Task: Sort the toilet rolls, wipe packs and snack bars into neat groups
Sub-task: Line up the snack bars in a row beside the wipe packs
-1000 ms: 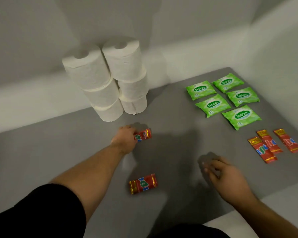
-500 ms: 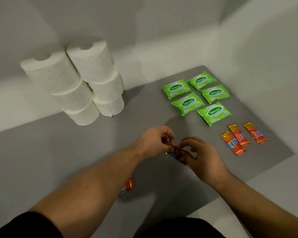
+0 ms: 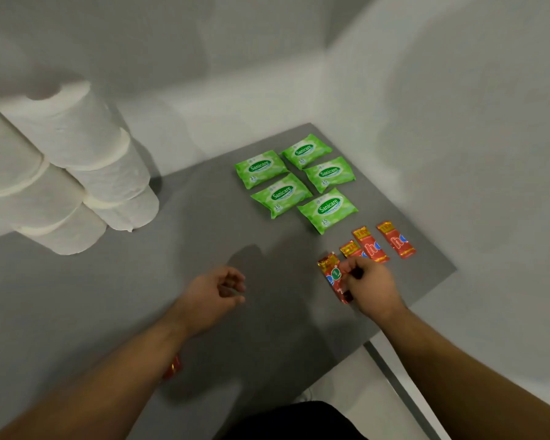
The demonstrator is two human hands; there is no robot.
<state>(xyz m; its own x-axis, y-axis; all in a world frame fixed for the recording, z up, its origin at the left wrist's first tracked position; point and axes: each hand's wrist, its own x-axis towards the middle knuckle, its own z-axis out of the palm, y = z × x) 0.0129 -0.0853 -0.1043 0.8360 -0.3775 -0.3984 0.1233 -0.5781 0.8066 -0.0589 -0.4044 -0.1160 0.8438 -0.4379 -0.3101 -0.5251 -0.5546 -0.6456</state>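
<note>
My right hand (image 3: 370,289) grips a red snack bar (image 3: 332,276) at the left end of a row of three red snack bars (image 3: 370,246) lying on the grey mat. My left hand (image 3: 218,292) hovers over the mat's middle, fingers loosely curled, holding nothing. One more red snack bar (image 3: 173,368) peeks out from under my left forearm. Several green wipe packs (image 3: 281,195) lie in a tidy group behind the bars. White toilet rolls (image 3: 77,173) are stacked in two columns at the far left.
The grey mat (image 3: 188,249) lies in a corner between pale walls. Its right edge runs just past the snack bars, and its near right edge meets a white floor strip (image 3: 362,385).
The snack bar passed from my left hand to my right, which carried it right to the row of bars. My left hand drew back with nothing in it. The view swung right.
</note>
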